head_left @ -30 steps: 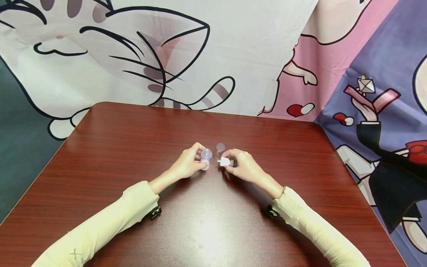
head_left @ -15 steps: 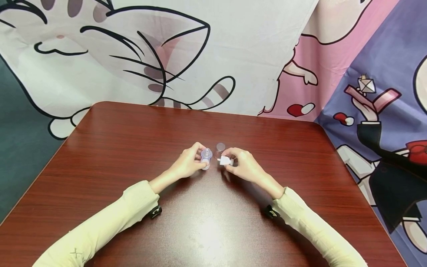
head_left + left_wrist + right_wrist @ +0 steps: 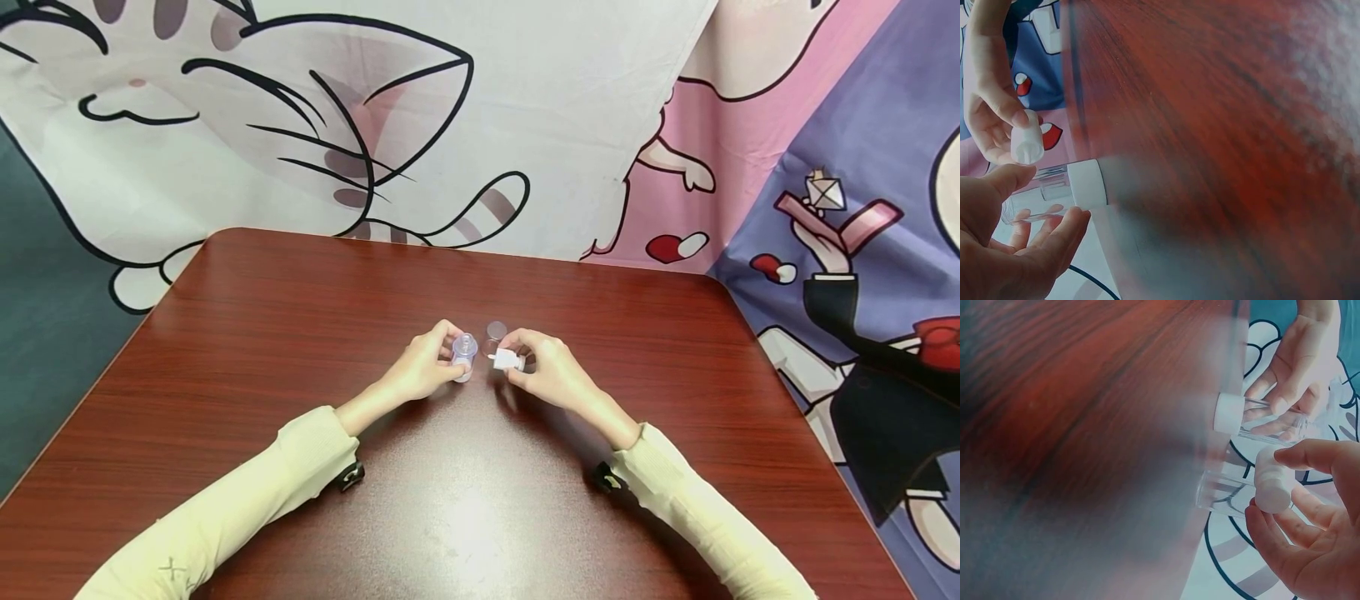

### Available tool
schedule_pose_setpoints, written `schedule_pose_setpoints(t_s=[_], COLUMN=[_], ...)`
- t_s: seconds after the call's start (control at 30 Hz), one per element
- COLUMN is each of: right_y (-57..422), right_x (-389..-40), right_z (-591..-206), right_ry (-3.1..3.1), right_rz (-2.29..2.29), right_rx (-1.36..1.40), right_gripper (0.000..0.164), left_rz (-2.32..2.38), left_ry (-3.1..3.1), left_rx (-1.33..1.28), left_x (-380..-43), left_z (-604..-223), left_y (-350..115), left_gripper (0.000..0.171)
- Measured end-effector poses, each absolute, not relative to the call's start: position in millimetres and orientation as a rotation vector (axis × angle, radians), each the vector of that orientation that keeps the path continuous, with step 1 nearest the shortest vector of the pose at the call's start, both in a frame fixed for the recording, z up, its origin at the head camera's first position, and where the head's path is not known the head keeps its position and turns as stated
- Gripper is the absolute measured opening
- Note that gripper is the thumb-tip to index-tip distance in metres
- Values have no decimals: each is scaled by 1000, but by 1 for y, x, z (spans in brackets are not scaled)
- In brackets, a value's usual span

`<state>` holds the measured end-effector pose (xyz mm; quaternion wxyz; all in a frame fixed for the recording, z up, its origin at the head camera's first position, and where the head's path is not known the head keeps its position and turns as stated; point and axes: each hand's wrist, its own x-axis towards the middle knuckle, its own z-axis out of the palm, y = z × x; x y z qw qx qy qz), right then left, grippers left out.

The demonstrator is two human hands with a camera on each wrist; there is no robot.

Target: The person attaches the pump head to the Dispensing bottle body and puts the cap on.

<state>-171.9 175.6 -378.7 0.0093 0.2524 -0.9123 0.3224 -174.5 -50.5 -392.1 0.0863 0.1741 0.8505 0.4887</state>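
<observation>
My left hand (image 3: 415, 372) holds a small clear bottle (image 3: 465, 343) with a white base (image 3: 1087, 184), which stands upright on the table. Its thumb and fingers lie around the clear wall. Between thumb and fingers my right hand (image 3: 553, 372) pinches a small white pump-like top (image 3: 507, 359), tilted sideways with a short spout pointing left. In the right wrist view this top (image 3: 1272, 480) looks like a smooth white cylinder. A clear cylindrical cap (image 3: 495, 331) stands just behind it, apart from both hands. The right fingers partly hide the white top's far end.
A reddish-brown wooden table (image 3: 300, 308) lies under both hands, with a bright glare spot near its front. Behind it hangs a cartoon-printed cloth (image 3: 570, 125). Dark straps (image 3: 349, 476) show at the sleeve cuffs.
The right hand and the white top have shifted very slightly away from the front edge. The left hand, the bottle and the clear cap look still.
</observation>
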Motion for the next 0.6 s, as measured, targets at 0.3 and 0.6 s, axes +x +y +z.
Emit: schedule_pose_setpoints(t_s=[0.3,0.6], right_y=[173,166], right_x=[-170,-163], right_z=[-375,-372], right_ry=[-2841,-2774], right_rz=[1036,1060], right_rx=[774,839], right_gripper=[27,26], left_rz=[1462,1458], left_ry=[2529,2531], left_rx=[508,509], left_x=[-174,-174], left_z=[-392,-391], left_y=[-51,-51], left_gripper=[40,39])
